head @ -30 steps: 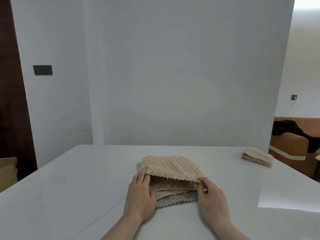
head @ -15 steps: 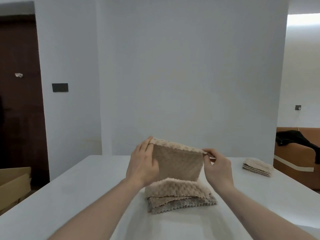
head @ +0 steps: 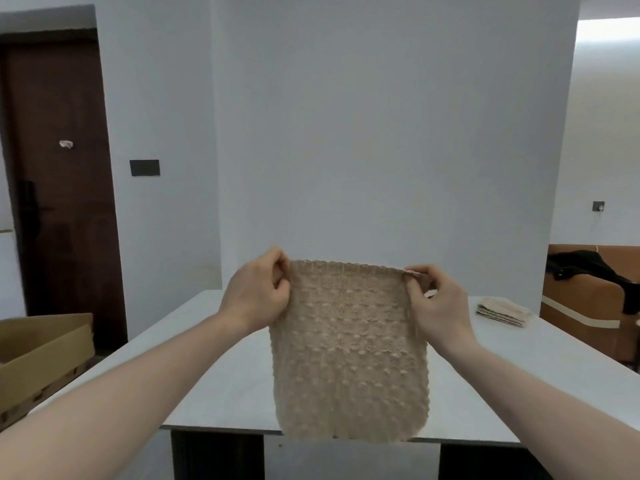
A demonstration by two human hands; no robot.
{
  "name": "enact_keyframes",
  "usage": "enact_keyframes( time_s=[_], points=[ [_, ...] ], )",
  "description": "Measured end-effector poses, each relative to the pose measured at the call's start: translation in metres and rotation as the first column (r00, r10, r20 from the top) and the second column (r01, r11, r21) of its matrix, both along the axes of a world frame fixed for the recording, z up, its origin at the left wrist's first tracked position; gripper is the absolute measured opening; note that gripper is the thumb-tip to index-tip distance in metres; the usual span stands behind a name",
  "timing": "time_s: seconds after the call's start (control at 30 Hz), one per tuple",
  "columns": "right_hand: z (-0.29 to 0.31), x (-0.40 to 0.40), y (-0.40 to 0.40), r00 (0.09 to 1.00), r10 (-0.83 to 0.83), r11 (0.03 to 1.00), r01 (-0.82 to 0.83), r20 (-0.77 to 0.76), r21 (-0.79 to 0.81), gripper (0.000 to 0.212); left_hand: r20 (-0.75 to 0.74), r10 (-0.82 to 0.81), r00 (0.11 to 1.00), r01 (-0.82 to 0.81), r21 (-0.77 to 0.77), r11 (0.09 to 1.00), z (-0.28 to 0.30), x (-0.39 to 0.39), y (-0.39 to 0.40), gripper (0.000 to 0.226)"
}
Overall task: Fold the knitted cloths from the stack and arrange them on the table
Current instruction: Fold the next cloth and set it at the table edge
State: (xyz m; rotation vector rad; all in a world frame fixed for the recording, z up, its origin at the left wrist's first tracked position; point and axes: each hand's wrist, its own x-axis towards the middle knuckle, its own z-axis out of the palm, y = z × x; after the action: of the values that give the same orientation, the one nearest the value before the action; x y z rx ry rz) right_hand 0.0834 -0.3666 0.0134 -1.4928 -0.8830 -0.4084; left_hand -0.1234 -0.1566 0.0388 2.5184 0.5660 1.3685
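Both hands, left hand [head: 258,293] and right hand [head: 437,306], pinch the hanging beige cloth [head: 349,355], which hides the stack.

Cardboard box [head: 41,355], dark door [head: 59,174], brown sofa [head: 588,299].

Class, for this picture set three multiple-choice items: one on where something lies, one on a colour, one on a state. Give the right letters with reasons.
1. Where does the small pile of folded cloths lie?
A. far right part of the table
B. in the cardboard box
C. on the floor

2. What colour is the held knitted cloth?
A. blue
B. beige
C. black

3. How is the held cloth?
A. folded flat on the table
B. crumpled into a ball
C. hanging open

Answers: 1 A, it rests on the tabletop's far right. 2 B, its knit is beige. 3 C, the left hand and right hand pinch its top corners and it hangs open.
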Motion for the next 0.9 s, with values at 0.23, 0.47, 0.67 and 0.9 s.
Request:
enact_keyframes(
  time_s=[0.23, 0.47, 0.67, 0.9],
  points=[
    [-0.023, 0.012, 0.0, 0.993, -0.053, 0.979, 0.032, -0.102, -0.203, 0.007, -0.146, 0.002, 0.989, -0.047, -0.305, 0.951, -0.031, -0.001, 0.016, 0.026],
    [-0.056, 0.04, 0.028, 0.976, -0.13, 0.923, 0.055, -0.174, -0.382, 0.011, -0.213, 0.088, 0.973, -0.174, -0.423, 0.89, -0.072, 0.034, 0.04, 0.012],
    [-0.085, 0.068, 0.06, 0.958, -0.175, 0.908, 0.068, -0.227, -0.414, 0.006, -0.108, 0.004, 0.994, -0.082, -0.733, 0.675, -0.101, 0.069, 0.064, 0.011],
    [-0.093, 0.094, 0.084, 0.95, -0.171, 0.918, 0.057, -0.262, -0.393, 0.01, 0.008, -0.022, 1.0, 0.019, -0.846, 0.533, -0.11, 0.092, 0.084, 0.015]
  ],
)
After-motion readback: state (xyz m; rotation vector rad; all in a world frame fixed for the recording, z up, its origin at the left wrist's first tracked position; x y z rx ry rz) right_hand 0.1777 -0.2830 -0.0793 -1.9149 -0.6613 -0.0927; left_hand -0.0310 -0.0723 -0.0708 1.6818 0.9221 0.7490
